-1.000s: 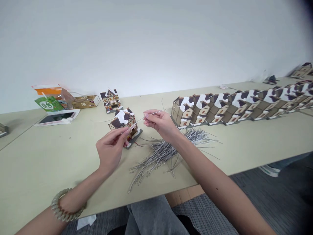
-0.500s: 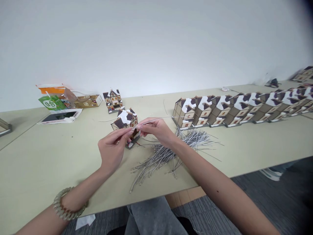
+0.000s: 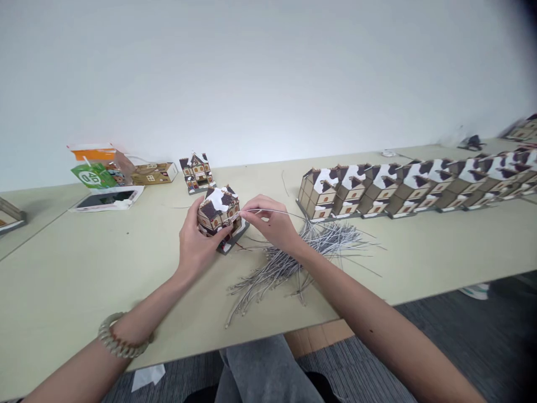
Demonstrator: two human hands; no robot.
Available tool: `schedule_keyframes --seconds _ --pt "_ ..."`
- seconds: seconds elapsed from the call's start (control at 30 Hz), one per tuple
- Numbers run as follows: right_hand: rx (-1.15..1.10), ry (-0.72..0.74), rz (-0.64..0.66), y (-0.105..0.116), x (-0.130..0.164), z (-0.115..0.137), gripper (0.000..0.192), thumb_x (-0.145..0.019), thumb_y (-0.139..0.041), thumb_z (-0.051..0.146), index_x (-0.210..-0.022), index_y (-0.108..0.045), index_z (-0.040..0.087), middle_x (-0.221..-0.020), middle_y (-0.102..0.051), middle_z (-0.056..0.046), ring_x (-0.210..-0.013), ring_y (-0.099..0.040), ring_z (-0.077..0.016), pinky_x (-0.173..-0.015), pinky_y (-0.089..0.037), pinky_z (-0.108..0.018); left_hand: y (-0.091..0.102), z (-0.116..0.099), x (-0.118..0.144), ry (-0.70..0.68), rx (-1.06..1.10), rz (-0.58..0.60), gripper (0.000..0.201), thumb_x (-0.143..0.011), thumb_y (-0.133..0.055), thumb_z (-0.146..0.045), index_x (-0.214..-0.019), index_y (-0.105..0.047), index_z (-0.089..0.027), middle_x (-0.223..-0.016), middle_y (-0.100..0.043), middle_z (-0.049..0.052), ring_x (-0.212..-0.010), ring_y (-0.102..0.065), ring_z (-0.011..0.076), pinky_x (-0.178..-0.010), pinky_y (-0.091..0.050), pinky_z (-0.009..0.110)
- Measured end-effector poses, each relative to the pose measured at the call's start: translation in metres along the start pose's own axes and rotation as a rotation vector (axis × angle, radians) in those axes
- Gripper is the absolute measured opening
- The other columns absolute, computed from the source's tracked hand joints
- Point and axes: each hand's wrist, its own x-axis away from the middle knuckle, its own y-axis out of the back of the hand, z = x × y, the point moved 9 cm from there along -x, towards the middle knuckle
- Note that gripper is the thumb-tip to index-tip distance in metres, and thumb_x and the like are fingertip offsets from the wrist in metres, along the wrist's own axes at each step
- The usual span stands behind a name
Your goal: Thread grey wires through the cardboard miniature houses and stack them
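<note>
A small model house (image 3: 220,215) with a snow-patched brown roof is stood on the pale table (image 3: 84,280), and every place below is given from it. The left hand (image 3: 197,243) is laid against its near left side, the thumb set up by the roof edge and the fingers curled round the front wall, so that the house is gripped and steadied; the wrist is bent slightly upward, and the forearm is run back and to the left toward the table's near edge, a beaded bracelet (image 3: 117,338) being worn at the wrist. The right hand (image 3: 272,224) is held just to the right of the house, its thumb and forefinger pinched shut on a thin grey wire (image 3: 279,212), the remaining fingers loosely folded beneath; the wire's near end is brought to the roof's right edge, and whether it touches cannot be told. The right forearm is stretched back and to the right, off the table. A loose heap of grey wires (image 3: 293,260) is spread on the table to the right and nearer, partly under the right wrist. A long row of like houses (image 3: 403,184) is ranged to the right and carried off toward the far right. A single taller model house (image 3: 197,172) is stood just behind. Farther left and behind, a cardboard box (image 3: 153,173), an orange and green packet (image 3: 94,168) and a phone (image 3: 104,198) on white paper are laid.
</note>
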Motion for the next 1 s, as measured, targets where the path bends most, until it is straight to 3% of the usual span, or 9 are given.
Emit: schedule_keyframes --seconds 0.13,0.47,1.0 --pt "-0.013 0.032 -0.012 0.000 0.002 0.005 0.011 -0.082 -0.062 0.027 -0.077 -0.067 0.018 -0.080 -0.066 -0.005 -0.074 -0.060 -0.0110 -0.058 -0.050 -0.022 0.004 -0.008 0.000 0.037 0.062 -0.006 0.074 -0.061 -0.079 -0.037 -0.126 -0.047 -0.024 -0.121 -0.060 0.008 -0.099 -0.063 0.0239 -0.083 -0.055 0.038" --pt "-0.003 0.060 -0.124 0.010 0.003 0.017 0.008 -0.081 -0.063 0.024 -0.077 -0.068 0.019 -0.078 -0.066 -0.002 -0.073 -0.060 -0.0095 -0.057 -0.052 -0.021 -0.004 -0.009 0.006 0.138 0.283 0.048 0.067 -0.060 -0.079 -0.037 -0.121 -0.054 -0.022 -0.117 -0.064 0.008 -0.098 -0.065 0.0230 -0.067 -0.058 0.027" --pt "0.156 0.244 -0.129 0.005 0.006 0.034 0.008 -0.084 -0.059 0.023 -0.077 -0.063 0.022 -0.075 -0.067 0.000 -0.073 -0.060 -0.0118 -0.065 -0.050 -0.028 -0.004 -0.015 0.009 0.095 0.212 0.058 0.066 -0.059 -0.080 -0.038 -0.119 -0.054 -0.024 -0.114 -0.064 0.008 -0.095 -0.065 0.0231 -0.053 -0.053 0.022"
